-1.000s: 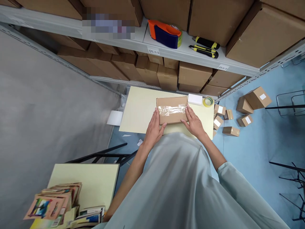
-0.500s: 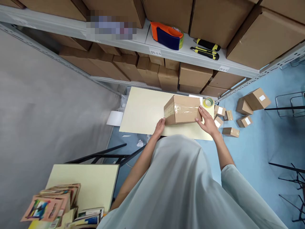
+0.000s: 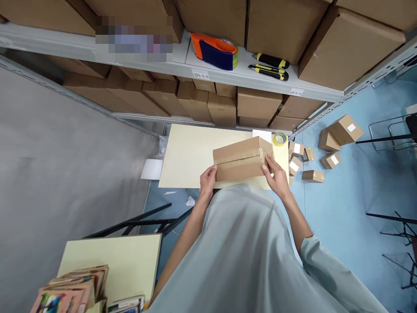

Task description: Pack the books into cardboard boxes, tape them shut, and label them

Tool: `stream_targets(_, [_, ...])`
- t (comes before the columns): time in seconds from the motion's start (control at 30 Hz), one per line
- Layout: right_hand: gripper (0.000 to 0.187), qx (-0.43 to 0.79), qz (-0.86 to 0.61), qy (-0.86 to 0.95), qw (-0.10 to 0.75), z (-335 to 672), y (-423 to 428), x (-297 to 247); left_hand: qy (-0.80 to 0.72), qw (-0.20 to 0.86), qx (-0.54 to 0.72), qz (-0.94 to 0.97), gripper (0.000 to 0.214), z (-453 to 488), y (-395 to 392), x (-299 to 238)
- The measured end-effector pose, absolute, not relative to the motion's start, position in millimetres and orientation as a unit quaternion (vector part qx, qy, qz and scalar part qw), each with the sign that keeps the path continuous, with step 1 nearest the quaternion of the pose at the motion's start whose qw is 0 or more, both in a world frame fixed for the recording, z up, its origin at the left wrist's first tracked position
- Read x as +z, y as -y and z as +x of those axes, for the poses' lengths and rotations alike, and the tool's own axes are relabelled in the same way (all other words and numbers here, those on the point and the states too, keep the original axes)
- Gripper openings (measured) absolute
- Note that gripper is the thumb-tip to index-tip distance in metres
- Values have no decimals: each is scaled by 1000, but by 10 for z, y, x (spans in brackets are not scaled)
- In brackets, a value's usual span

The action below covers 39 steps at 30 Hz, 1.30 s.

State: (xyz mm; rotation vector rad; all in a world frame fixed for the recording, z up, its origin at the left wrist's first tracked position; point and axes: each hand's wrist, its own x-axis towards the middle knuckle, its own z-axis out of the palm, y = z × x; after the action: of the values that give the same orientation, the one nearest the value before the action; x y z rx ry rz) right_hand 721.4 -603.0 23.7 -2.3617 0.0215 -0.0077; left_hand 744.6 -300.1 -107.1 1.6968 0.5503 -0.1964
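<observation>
A brown cardboard box (image 3: pixel 239 159) with clear tape along its seam and over its right end is held between my two hands, just over the cream table (image 3: pixel 185 152). My left hand (image 3: pixel 208 179) grips its lower left corner. At the right end, the fingers of my right hand (image 3: pixel 275 175) press on the taped face, with the thumb on the near side. Behind the box lies a white sheet of paper (image 3: pixel 261 135). A roll of clear yellowish tape (image 3: pixel 279 138) rests at the table's far right corner.
Above the table, a grey shelf (image 3: pixel 176 67) carries large cartons, an orange and blue tape dispenser (image 3: pixel 215 51) and utility knives (image 3: pixel 270 66). Several small boxes (image 3: pixel 313 176) sit on the blue floor at right. A second table (image 3: pixel 130 256) at lower left bears stacked books (image 3: pixel 74 287).
The box has been turned in my hands, so its taped seam now faces up and its taped end points right. My view has shifted slightly.
</observation>
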Motion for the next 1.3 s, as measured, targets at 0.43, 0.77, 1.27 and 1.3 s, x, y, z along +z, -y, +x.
stream_targets(0.43, [73,91,-874,-105,466,7100,6214,-619,-129,513,-22,848,40,7381,2874,-995])
stream_targets(0.77, [64,67,-953,224,191,7050,5643,-481,266,276,-69,921,65,7179,3412,-561])
stream_targets(1.27, [62,92,-958,213,167,7111,5671,-437,257,226,-72,937,68,7189,3408,-538])
stream_targets(1.3, [62,95,-959,209,168,7122,5670,-426,256,227,-73,937,68,7194,3396,-544])
